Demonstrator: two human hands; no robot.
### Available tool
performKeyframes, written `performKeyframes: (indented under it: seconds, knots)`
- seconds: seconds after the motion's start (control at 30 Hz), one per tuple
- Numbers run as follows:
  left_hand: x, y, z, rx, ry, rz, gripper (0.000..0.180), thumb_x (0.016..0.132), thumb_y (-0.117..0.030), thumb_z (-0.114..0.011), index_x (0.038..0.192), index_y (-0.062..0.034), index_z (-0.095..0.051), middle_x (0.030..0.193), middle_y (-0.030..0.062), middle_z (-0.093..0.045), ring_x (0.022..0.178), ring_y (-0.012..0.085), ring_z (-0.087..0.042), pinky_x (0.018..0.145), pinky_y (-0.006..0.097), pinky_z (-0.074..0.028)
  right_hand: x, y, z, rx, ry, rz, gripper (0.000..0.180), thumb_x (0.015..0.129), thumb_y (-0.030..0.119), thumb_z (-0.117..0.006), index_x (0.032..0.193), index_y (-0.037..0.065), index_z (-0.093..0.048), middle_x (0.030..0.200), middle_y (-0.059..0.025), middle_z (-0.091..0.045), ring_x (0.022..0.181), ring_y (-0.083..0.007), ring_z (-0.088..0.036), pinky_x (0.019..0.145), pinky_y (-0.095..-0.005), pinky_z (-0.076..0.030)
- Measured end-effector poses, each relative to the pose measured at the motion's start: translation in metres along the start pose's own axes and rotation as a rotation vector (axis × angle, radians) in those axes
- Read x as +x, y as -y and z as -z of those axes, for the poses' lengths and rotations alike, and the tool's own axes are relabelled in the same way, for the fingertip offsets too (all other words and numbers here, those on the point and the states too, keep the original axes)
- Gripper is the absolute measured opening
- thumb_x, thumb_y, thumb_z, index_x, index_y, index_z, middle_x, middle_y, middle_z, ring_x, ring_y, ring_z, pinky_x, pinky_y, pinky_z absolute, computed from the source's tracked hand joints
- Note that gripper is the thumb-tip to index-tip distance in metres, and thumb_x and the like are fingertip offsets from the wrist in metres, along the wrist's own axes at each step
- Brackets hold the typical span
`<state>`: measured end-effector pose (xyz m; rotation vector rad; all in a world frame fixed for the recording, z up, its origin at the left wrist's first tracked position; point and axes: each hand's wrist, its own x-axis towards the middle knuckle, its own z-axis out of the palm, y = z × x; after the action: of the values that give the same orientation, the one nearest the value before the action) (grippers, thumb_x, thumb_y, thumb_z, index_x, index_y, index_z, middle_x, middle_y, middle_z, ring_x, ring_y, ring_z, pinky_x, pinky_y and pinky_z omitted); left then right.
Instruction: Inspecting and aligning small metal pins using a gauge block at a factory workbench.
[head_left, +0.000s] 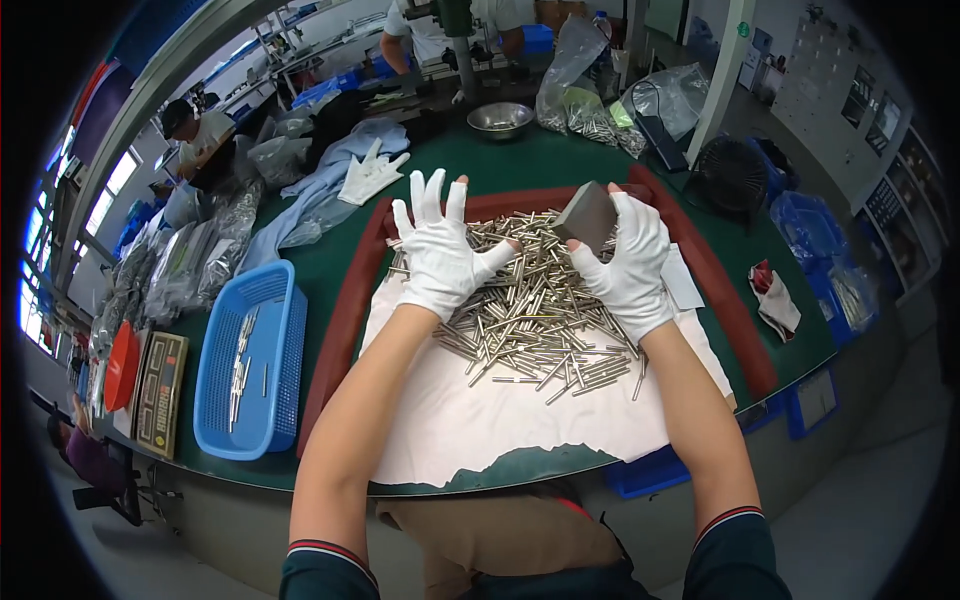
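A heap of short metal rods [530, 310] lies on a pale cloth [520, 420] in front of me, within a dark red raised border [335, 370]. My left hand [440, 250], in a white glove with bare fingertips, rests palm down over the heap's left side, fingers spread and holding nothing. In my right hand [630, 265], gloved the same way, a dark grey block [588, 215] is gripped between thumb and fingers, tilted above the heap's far right part. What lies under my left palm is hidden.
At left a blue plastic basket [250, 440] holds a few rods. Beyond the border are a loose white glove [373, 175], a metal bowl [500, 120] and plastic bags [590, 115]. A black fan [728, 178] and a red-and-white cloth [773, 300] lie right. Other people work farther back.
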<state>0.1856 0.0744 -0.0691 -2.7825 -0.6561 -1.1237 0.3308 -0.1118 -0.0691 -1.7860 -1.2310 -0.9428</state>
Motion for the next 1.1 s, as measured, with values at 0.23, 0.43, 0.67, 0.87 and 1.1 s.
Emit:
performKeyframes:
  seconds: [0.23,0.43,0.67,0.87,1.1]
  knots:
    - [0.0,0.015,0.008,-0.064,-0.207,0.009,0.074,0.067,-0.032,-0.073,0.13,-0.0056,-0.044,0.136,0.0182,-0.035,0.136,0.0366,-0.024,0.108,0.057,-0.017,0.008,0.003,0.005,-0.048,0.096,-0.01,0.074,0.065,0.041,-0.074,0.122,-0.001,-0.051,0.106,-0.0153,-0.057,0.097,-0.0319,-0.053,0.086,-0.0434,-0.042]
    - [-0.003,0.031,0.021,-0.197,-0.339,-0.007,0.064,0.069,-0.003,-0.072,0.128,-0.0033,-0.045,0.122,0.0187,-0.042,0.113,0.0345,-0.048,0.09,0.038,-0.049,0.003,-0.003,0.008,-0.077,-0.031,-0.177,0.078,0.069,0.039,-0.075,0.128,-0.002,-0.046,0.111,-0.0135,-0.055,0.1,-0.0313,-0.051,0.088,-0.0433,-0.041]
    - [-0.052,0.062,0.035,-0.419,-0.146,0.223,0.032,0.078,-0.002,-0.069,0.109,-0.0021,-0.058,0.093,0.0088,-0.059,0.069,0.0129,-0.06,0.063,0.026,-0.05,0.0,0.031,0.002,0.095,-0.041,0.054,0.077,0.069,0.039,-0.076,0.128,0.0,-0.044,0.12,-0.0158,-0.053,0.103,-0.0325,-0.05,0.089,-0.0436,-0.04]
    - [-0.077,0.05,0.056,-0.407,0.165,0.179,0.014,0.072,-0.003,-0.069,0.086,-0.005,-0.066,0.079,0.0093,-0.061,0.069,0.0244,-0.06,0.064,0.034,-0.049,0.009,0.038,-0.011,0.133,-0.038,0.111,0.078,0.069,0.044,-0.075,0.127,0.001,-0.046,0.12,-0.0142,-0.053,0.105,-0.0315,-0.05,0.091,-0.0433,-0.038]
    - [-0.09,0.031,0.069,-0.379,0.213,-0.099,0.009,0.071,-0.005,-0.069,0.079,-0.0082,-0.067,0.078,0.0062,-0.06,0.074,0.0256,-0.06,0.063,0.036,-0.048,-0.004,0.033,-0.006,0.148,-0.009,0.181,0.082,0.073,0.05,-0.074,0.132,0.002,-0.042,0.12,-0.0143,-0.052,0.104,-0.0297,-0.049,0.091,-0.0421,-0.037]
